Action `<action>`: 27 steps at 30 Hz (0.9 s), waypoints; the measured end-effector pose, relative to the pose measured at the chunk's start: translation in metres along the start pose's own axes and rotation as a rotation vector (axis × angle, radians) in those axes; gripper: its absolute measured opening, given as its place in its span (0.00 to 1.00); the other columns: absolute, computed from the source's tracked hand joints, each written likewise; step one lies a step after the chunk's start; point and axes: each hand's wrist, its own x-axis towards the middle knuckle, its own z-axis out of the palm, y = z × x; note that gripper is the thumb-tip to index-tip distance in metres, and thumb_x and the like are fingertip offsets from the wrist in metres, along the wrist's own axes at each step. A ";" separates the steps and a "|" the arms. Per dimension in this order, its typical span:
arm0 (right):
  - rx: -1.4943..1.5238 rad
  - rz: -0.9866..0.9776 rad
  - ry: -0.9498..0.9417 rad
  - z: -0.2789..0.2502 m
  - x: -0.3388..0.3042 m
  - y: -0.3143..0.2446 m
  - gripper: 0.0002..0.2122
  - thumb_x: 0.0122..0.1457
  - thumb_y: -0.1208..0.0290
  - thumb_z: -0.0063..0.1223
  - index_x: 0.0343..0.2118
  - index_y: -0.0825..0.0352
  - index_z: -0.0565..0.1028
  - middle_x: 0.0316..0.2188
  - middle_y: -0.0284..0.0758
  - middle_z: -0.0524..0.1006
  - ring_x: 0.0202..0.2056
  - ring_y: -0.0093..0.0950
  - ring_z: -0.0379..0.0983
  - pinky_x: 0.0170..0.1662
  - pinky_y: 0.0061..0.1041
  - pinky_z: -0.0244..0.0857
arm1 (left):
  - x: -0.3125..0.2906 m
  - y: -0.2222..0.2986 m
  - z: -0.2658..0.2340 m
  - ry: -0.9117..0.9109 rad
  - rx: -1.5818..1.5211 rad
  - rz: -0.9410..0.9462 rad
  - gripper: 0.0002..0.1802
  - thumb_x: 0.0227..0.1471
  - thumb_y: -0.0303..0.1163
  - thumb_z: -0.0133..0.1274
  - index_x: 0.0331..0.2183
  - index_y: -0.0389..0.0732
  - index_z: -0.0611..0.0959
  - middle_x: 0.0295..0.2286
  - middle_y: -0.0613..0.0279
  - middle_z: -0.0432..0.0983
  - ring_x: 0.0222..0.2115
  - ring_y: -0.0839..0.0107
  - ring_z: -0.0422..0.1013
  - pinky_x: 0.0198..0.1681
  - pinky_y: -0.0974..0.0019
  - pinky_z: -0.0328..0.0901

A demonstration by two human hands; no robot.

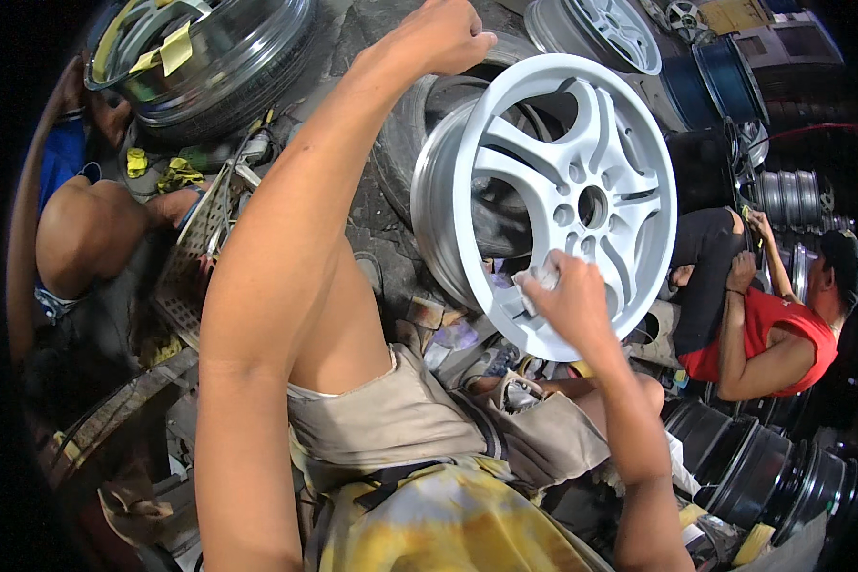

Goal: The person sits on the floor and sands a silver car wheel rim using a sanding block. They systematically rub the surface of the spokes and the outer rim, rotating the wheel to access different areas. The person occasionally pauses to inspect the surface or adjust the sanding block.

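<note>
A silver-white alloy wheel rim [532,143] with paired spokes stands tilted in front of me, leaning on a black tire [405,143]. My right hand [574,300] pinches a small crumpled whitish piece [541,277], cloth or paper, against the rim's lower spokes. Beyond the rim's upper left, my left hand [451,38] is stretched out over the tire with its fingers curled closed. What those fingers hold, if anything, is hidden.
At the upper left lies a polished wheel [229,71] with yellow paper on it. A plastic basket [186,276] stands left of my leg. One person in red [767,343] squats at right; another person's knee [91,234] shows at left. Dark rims [763,467] line the lower right.
</note>
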 end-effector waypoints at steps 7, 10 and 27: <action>-0.119 -0.126 0.209 0.001 0.040 0.006 0.18 0.55 0.58 0.65 0.27 0.71 0.74 0.19 0.49 0.76 0.25 0.50 0.76 0.29 0.44 0.68 | 0.000 0.019 0.015 0.040 -0.028 0.026 0.20 0.54 0.40 0.55 0.25 0.31 0.85 0.26 0.32 0.77 0.32 0.38 0.78 0.37 0.46 0.72; -0.015 -0.069 -0.203 -0.005 -0.003 -0.002 0.17 0.53 0.59 0.66 0.30 0.72 0.79 0.22 0.50 0.79 0.27 0.49 0.78 0.35 0.43 0.71 | -0.013 0.019 0.010 0.148 -0.027 0.048 0.20 0.54 0.41 0.55 0.26 0.31 0.85 0.28 0.32 0.78 0.34 0.39 0.78 0.41 0.46 0.72; -0.327 -0.809 -0.144 -0.043 0.000 0.042 0.22 0.59 0.60 0.59 0.55 0.61 0.75 0.37 0.35 0.74 0.37 0.34 0.76 0.42 0.34 0.70 | 0.000 0.023 0.019 -0.153 0.016 -0.019 0.23 0.59 0.45 0.55 0.33 0.31 0.87 0.20 0.47 0.79 0.21 0.60 0.75 0.29 0.54 0.69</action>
